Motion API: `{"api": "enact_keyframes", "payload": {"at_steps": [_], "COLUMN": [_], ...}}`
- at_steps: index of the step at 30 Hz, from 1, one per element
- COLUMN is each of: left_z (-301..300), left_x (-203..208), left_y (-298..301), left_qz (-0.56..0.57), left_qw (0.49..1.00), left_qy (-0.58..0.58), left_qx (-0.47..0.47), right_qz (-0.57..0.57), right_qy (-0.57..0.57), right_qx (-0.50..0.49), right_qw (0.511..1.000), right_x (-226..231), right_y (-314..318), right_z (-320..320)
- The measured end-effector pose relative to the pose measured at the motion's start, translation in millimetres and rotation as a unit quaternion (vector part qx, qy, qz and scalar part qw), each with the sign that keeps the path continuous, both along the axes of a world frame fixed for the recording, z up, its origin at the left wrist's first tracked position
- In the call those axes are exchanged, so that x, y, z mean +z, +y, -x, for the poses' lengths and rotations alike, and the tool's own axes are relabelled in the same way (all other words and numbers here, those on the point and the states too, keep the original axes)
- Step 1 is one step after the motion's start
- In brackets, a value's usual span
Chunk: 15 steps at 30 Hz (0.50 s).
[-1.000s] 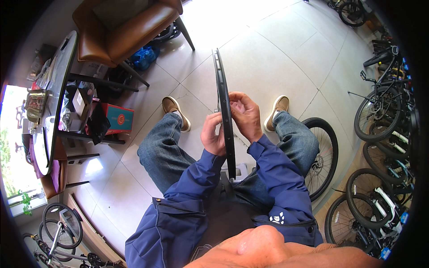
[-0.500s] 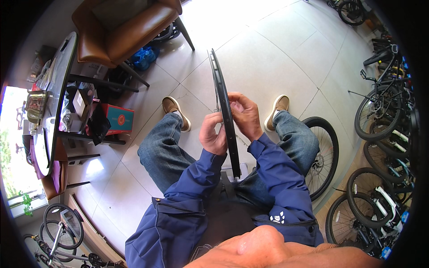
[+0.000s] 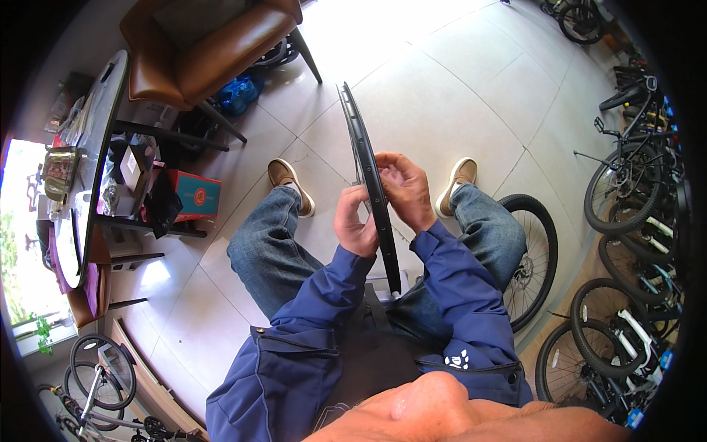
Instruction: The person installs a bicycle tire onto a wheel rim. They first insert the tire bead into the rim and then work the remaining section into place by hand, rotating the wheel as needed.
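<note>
A black bicycle wheel [image 3: 365, 151] with no tyre on its rim stands nearly upright between my knees, seen almost edge-on. Small holes run along the rim, and thin spokes show on its left side. My left hand [image 3: 356, 221] is on the left face, thumb and fingers closed in a pinch against the wheel. On the other side my right hand [image 3: 403, 190] has its fingers curled in at the spokes. The rim hides the fingertips of both hands, so exactly which parts they grip cannot be seen.
A tyred wheel [image 3: 536, 258] rests beside my right knee. Several bicycles [image 3: 626, 184] line the right side, and more bikes [image 3: 99, 383] stand at lower left. A table [image 3: 110, 110], a brown leather chair [image 3: 199, 66] and a red-and-teal box [image 3: 197, 195] are on the left.
The wheel has tilted slightly: its far end has moved left and its near end a little right. Both hands keep almost the same place and hold.
</note>
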<state>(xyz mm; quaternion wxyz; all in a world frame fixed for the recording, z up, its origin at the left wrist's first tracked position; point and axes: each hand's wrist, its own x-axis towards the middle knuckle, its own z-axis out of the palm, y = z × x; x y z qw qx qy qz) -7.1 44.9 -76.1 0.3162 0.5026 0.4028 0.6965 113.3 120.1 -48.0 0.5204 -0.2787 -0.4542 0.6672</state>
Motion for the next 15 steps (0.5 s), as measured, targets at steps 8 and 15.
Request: {"api": "enact_keyframes", "payload": {"at_steps": [8,15], "left_z": [4.1,2.4], "left_x": [5.7,19.6], "left_y": [-0.3,0.2], "left_qz": [-0.022,-0.017], "left_qw": [0.997,0.987], "left_qy": [0.052,0.139], "left_qx": [0.048,0.084], "right_qz": [-0.034,-0.045], "right_qy": [-0.013,-0.034], "right_qx": [0.016,0.046], "right_qw": [0.999,0.997], "right_x": [-1.1,5.1], "right_y": [4.1,9.3], "right_z": [2.1,-4.8]}}
